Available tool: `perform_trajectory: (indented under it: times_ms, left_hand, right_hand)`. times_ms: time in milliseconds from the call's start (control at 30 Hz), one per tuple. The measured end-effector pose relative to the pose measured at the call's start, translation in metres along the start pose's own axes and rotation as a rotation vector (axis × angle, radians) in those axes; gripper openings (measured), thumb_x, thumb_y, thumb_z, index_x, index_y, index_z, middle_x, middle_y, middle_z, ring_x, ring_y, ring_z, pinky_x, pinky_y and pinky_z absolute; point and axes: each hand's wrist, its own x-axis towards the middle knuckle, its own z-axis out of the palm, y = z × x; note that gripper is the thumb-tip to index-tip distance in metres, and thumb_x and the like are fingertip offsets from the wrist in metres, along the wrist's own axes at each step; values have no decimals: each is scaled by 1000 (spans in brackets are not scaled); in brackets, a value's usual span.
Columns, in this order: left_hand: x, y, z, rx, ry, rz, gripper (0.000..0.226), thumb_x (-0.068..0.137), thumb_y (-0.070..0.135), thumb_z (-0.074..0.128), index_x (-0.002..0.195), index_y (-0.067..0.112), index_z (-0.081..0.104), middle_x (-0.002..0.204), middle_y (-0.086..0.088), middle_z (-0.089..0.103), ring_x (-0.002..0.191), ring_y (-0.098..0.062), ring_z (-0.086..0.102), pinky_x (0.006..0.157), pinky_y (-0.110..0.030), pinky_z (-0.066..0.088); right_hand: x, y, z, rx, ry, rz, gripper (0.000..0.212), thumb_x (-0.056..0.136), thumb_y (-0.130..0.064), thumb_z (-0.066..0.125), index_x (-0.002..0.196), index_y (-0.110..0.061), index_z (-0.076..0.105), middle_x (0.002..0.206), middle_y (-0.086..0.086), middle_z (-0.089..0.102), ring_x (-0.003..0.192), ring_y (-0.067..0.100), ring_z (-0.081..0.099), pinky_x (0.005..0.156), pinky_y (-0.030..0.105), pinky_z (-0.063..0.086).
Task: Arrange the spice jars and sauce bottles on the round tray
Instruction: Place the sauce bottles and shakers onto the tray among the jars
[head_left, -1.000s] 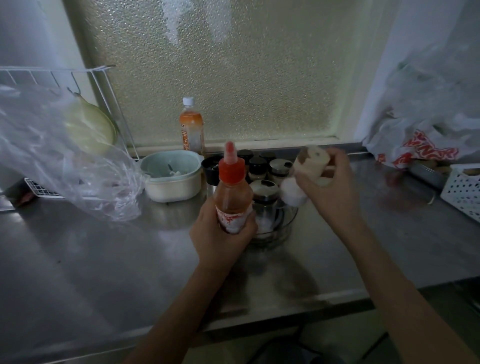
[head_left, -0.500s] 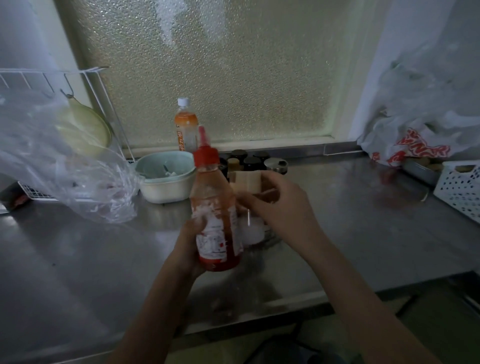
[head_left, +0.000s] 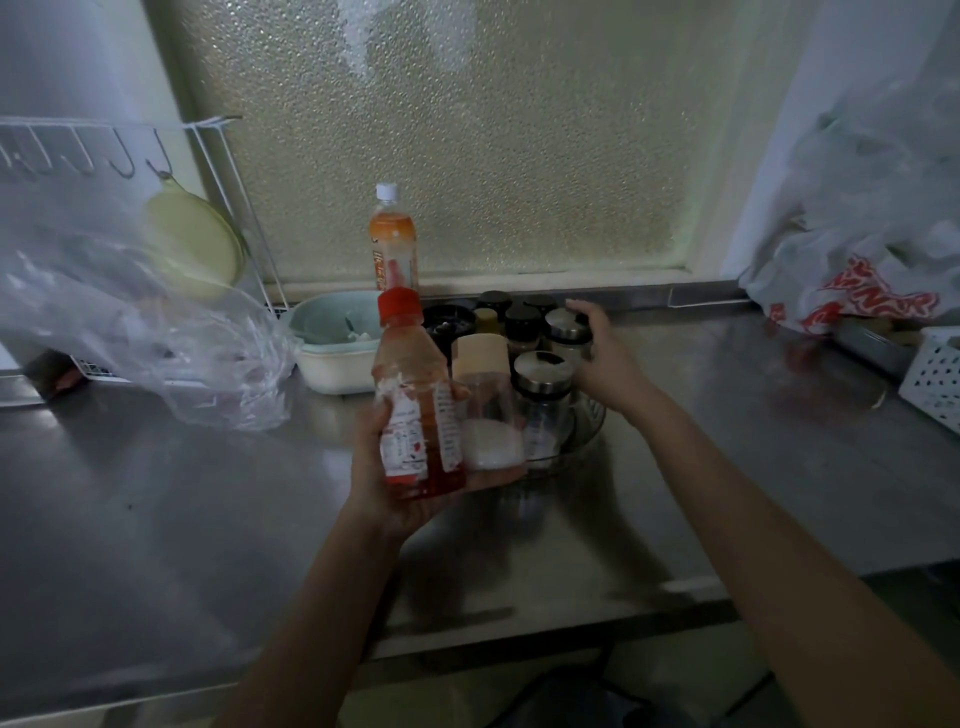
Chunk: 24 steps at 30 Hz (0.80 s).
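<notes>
The sauce bottle (head_left: 418, 415) was orange-red with a red cap and white label, the jar (head_left: 485, 400) clear with a beige lid, the bowl (head_left: 332, 343) pale green, the surface (head_left: 156, 519) grey steel.

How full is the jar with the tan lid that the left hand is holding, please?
Mostly empty: the jar with the tan lid shows white powder only in its lowest part, clear glass above.

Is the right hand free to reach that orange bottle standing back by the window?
Probably yes. The right hand only rests on a steel-lidded jar, though the jars crowd the space between it and the orange bottle. The left hand is full, holding the sauce bottle and a jar.
</notes>
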Motion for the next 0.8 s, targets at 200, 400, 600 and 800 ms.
perform_trajectory:
  times_ms: [200, 400, 600, 800]
  left_hand:
    - [-1, 2, -5, -66, -236, 38, 57, 61, 51, 75, 101, 12, 64, 129, -13, 37, 121, -42, 41, 87, -62, 45]
    - [-2, 2, -4, -75, -299, 30, 56, 69, 46, 72, 109, 9, 61, 127, -15, 48, 120, -42, 45, 90, -65, 42]
    - [-4, 2, -10, -145, -403, 28, 58, 79, 43, 64, 120, 4, 53, 133, -21, 48, 126, -47, 39, 97, -66, 34]
    - [-4, 3, -15, -182, -312, 118, 59, 71, 50, 67, 114, 11, 55, 142, -17, 23, 131, -47, 26, 91, -64, 40]
  right_hand:
    - [-25, -1, -2, 30, 197, -84, 58, 76, -18, 74, 127, -21, 48, 107, -8, 56, 95, 9, 55, 66, 4, 38]
    - [-57, -6, -8, 130, 115, -110, 56, 77, -14, 75, 125, -22, 48, 108, -18, 54, 88, -19, 55, 72, -3, 40]
    - [-68, -11, -12, 222, -151, -94, 60, 84, -9, 66, 134, -32, 41, 123, -16, 51, 98, -18, 54, 83, 7, 46]
    - [-85, -51, -6, 45, 167, -217, 48, 87, -35, 61, 133, -30, 47, 127, -17, 51, 110, -10, 47, 99, 20, 34]
